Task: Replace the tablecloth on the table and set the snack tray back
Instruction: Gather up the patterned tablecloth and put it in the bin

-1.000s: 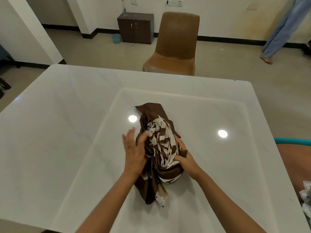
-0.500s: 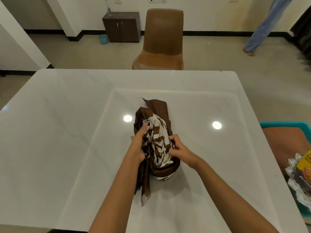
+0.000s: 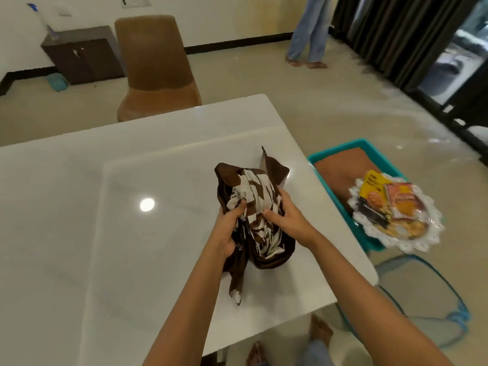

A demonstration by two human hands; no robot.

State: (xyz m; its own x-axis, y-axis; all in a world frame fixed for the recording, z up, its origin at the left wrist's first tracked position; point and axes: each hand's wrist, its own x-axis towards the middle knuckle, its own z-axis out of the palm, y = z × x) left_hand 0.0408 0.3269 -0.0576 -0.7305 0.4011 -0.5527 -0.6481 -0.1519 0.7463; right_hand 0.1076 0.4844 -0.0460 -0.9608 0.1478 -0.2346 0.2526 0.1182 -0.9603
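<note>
On the counter, both hands grip the bunched tablecloth (left hand, right hand), probably hunting an edge to unfold; snack tray waits aside.

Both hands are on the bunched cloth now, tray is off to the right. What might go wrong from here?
1. The brown-and-white tablecloth sits near the table right edge; flung open, it may slide off.
2. The snack tray overhangs the teal bin rim; swinging cloth might tip it.

Bright room, tabletop glare, motion blur.
</note>
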